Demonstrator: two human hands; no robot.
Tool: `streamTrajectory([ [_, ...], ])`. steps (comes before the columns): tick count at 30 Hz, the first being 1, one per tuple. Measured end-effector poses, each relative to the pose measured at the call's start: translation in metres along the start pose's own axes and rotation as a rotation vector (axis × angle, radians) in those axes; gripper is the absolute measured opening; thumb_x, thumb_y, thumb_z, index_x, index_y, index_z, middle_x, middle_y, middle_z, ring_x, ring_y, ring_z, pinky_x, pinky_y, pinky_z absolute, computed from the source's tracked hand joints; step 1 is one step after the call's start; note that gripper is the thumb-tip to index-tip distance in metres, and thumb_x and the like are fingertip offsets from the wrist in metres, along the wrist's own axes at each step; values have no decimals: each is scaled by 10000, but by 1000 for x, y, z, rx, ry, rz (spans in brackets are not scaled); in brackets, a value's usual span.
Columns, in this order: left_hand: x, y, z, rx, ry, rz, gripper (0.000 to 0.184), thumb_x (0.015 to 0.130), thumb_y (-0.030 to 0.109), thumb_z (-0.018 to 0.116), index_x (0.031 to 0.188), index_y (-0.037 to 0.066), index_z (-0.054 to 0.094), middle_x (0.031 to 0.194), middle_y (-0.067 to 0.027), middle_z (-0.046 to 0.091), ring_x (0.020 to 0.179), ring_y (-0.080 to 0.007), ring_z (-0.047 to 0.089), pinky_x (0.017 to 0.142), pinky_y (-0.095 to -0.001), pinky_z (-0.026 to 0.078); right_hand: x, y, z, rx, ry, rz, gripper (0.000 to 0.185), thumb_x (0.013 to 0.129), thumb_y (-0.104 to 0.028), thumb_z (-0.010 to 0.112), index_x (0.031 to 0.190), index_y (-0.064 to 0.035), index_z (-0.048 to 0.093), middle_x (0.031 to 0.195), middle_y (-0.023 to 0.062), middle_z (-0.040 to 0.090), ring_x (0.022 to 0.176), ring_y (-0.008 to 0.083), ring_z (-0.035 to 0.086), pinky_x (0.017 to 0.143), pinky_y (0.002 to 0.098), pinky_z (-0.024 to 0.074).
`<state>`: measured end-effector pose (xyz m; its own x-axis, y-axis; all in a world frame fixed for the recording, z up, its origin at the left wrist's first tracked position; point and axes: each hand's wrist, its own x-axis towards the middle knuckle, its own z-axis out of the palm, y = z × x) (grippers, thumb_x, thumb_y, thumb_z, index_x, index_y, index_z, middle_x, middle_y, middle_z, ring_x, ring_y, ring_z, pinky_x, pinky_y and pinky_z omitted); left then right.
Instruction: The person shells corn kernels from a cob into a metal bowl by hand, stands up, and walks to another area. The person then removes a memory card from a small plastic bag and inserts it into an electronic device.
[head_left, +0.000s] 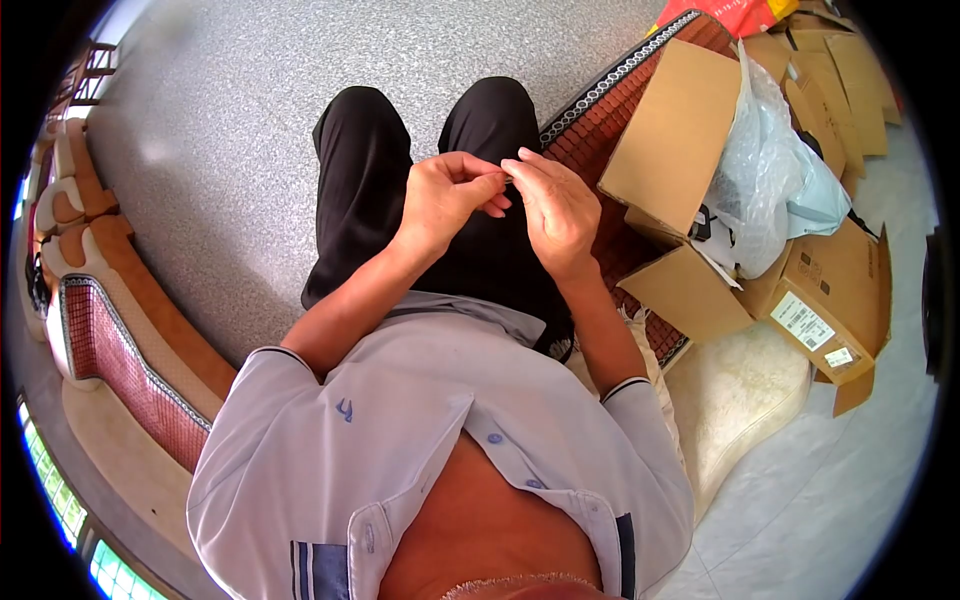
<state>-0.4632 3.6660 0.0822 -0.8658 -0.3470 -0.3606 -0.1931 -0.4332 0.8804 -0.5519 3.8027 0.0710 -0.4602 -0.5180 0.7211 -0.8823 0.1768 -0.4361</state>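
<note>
Over my lap my two hands meet at the fingertips. My left hand [440,200] is closed in a pinch, thumb against index finger. Facing it, my right hand [561,212] has its fingers bent and pressed together, their tips against the same spot. Between them shows a bit of a small, thin, dark thing [508,181], too small and too covered to name. Beneath the hands are the black trousers [362,190] on my legs.
At my right an opened cardboard box [835,290] with raised flaps holds a clear plastic bag [762,170]. It stands on a seat with a red-brown beaded mat [590,125]; flattened cardboard [855,85] lies behind. A long sofa [150,320] runs along the left, beside speckled grey floor [240,120].
</note>
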Motion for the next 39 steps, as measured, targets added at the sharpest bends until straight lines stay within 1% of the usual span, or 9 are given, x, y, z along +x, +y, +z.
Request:
streamTrajectory([
  [3, 0, 1, 2, 0, -6, 17, 120, 861, 13, 653, 908, -97, 652, 810, -148, 674, 691, -192, 672, 622, -285, 567, 6, -1, -4, 65, -29, 51, 198, 768, 29, 707, 958, -20, 682, 887, 81, 708, 803, 243, 697, 682, 328, 562],
  [5, 0, 2, 3, 17, -11, 43, 113, 867, 8, 650, 910, -96, 651, 819, -147, 675, 697, -193, 674, 627, -287, 570, 8, -2, -9, 221, -66, 202, 166, 784, 16, 709, 944, -20, 684, 885, 92, 707, 797, 241, 696, 687, 315, 559],
  [11, -1, 8, 6, 29, -29, 74, 105, 873, -2, 642, 916, -97, 652, 832, -146, 679, 704, -190, 675, 633, -286, 571, 15, -1, -19, 260, -130, 314, 107, 790, 2, 708, 887, -36, 687, 896, 87, 708, 785, 236, 691, 685, 318, 548],
  [15, 0, 8, 6, 33, -37, 85, 103, 872, -3, 644, 914, -96, 654, 838, -145, 682, 707, -184, 674, 639, -281, 570, 23, 0, -24, 206, -153, 211, 127, 769, 2, 713, 881, -47, 678, 905, 79, 705, 773, 237, 686, 675, 321, 541],
  [17, 0, 7, 6, 44, -37, 101, 105, 873, 0, 644, 913, -96, 657, 838, -144, 684, 713, -178, 672, 644, -277, 567, 26, 0, -26, 95, -193, 69, 119, 764, -22, 707, 870, -59, 667, 893, 68, 697, 755, 235, 676, 652, 324, 534],
  [24, -2, 5, 8, 64, -11, 115, 114, 884, 5, 631, 928, -96, 658, 850, -144, 686, 721, -180, 673, 650, -284, 570, 36, -12, -37, -27, -343, 60, 72, 788, -58, 678, 854, -75, 658, 863, 51, 682, 732, 229, 660, 620, 336, 521],
  [27, -2, 5, 6, -34, -24, 104, 133, 904, 25, 616, 944, -96, 656, 853, -147, 685, 721, -188, 676, 655, -297, 573, 36, -11, -37, 68, -351, 131, 94, 798, -43, 671, 891, -60, 670, 879, 73, 680, 739, 236, 660, 633, 328, 525],
  [32, -5, 15, 7, -104, -66, 71, 172, 925, 73, 616, 969, -88, 655, 850, -147, 681, 735, -196, 681, 661, -306, 576, 38, -13, -41, 342, -325, 400, 96, 842, 10, 652, 931, -7, 686, 905, 101, 683, 768, 203, 660, 678, 290, 528],
  [39, -6, 14, 7, -89, -128, 132, 201, 944, 93, 598, 1021, -83, 656, 865, -141, 682, 754, -180, 675, 672, -290, 571, 31, -5, -43, 465, -263, 501, 113, 828, 61, 671, 929, 13, 681, 937, 75, 681, 813, 124, 637, 711, 246, 508],
])
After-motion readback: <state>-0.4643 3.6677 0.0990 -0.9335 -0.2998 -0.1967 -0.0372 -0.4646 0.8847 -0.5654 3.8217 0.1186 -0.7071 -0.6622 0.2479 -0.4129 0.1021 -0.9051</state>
